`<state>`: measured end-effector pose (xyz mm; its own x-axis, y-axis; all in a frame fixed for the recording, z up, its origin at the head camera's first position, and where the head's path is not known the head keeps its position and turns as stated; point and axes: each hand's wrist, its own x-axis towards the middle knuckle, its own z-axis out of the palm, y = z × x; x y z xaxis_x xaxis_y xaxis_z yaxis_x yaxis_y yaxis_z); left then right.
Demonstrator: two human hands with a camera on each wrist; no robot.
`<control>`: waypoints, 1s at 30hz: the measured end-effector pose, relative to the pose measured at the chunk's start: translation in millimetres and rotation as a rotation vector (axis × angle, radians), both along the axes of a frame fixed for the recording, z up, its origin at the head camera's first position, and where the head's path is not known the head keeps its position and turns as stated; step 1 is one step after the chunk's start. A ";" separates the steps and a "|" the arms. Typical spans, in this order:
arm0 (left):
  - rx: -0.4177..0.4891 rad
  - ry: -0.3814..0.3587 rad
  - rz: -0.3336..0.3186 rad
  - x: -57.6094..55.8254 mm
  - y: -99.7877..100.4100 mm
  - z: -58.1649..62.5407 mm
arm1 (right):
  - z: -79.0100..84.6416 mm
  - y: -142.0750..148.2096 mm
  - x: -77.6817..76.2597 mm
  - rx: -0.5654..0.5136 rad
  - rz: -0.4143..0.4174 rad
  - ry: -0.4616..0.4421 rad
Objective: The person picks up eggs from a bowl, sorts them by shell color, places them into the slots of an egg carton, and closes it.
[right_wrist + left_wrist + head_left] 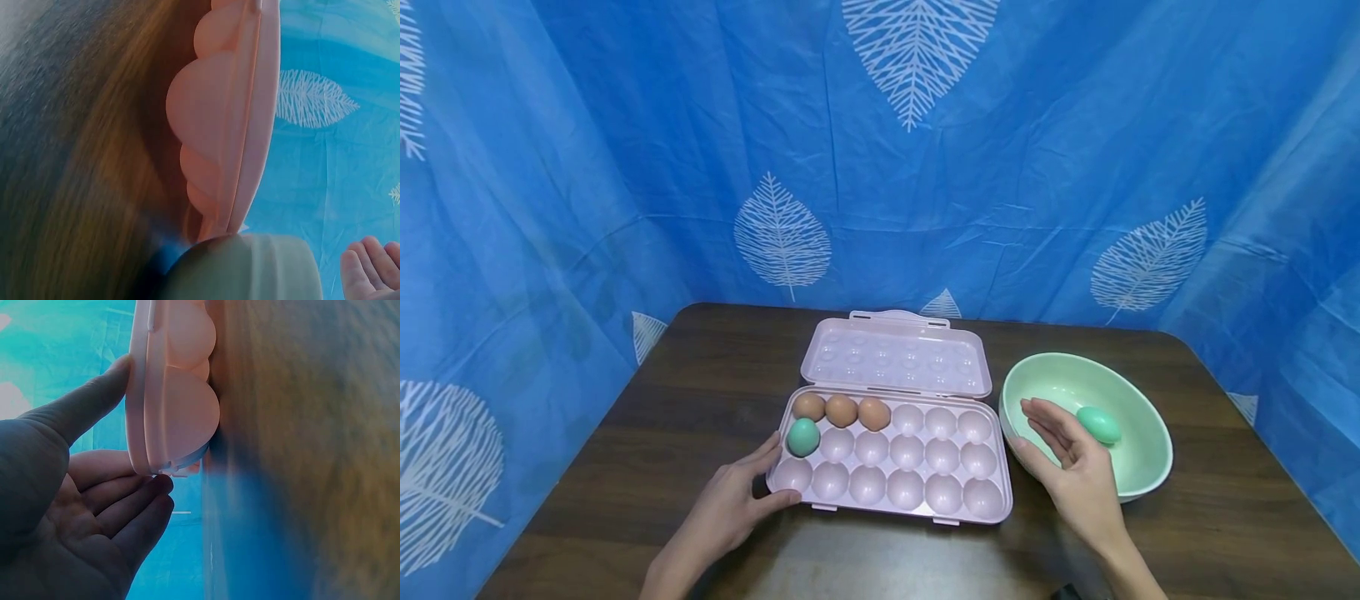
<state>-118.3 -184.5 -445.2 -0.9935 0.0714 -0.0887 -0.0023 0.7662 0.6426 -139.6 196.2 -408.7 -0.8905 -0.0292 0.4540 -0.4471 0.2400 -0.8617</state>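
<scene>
green egg (1098,425) sits in bowl (1138,462)

an empty right hand (1078,475), loosely spread, hangs at its edge; the left hand (733,500), wide, touches the egg tray (906,490). filling seems the step; next likely wants a gentle pinch.

Behind the right hand (1077,468), part of the green bowl (1138,454) was hidden. In both wrist views, the table (300,412) was blurred and the pink tray (190,419) was cut off above. A dark object (1065,592), cropped at the head view's bottom, could not be identified.
</scene>
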 end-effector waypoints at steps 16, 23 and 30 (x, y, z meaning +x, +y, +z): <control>-0.001 0.004 -0.011 0.4 -0.6 4.3 | 9.1 31.3 -7.7 0.178 -0.086 -0.114; 0.005 0.004 -0.014 0.8 -0.5 6.0 | 15.9 45.4 -14.2 0.226 -0.122 -0.156; 0.003 0.000 -0.011 1.4 -0.7 7.0 | 15.8 51.8 -20.4 0.294 -0.119 -0.196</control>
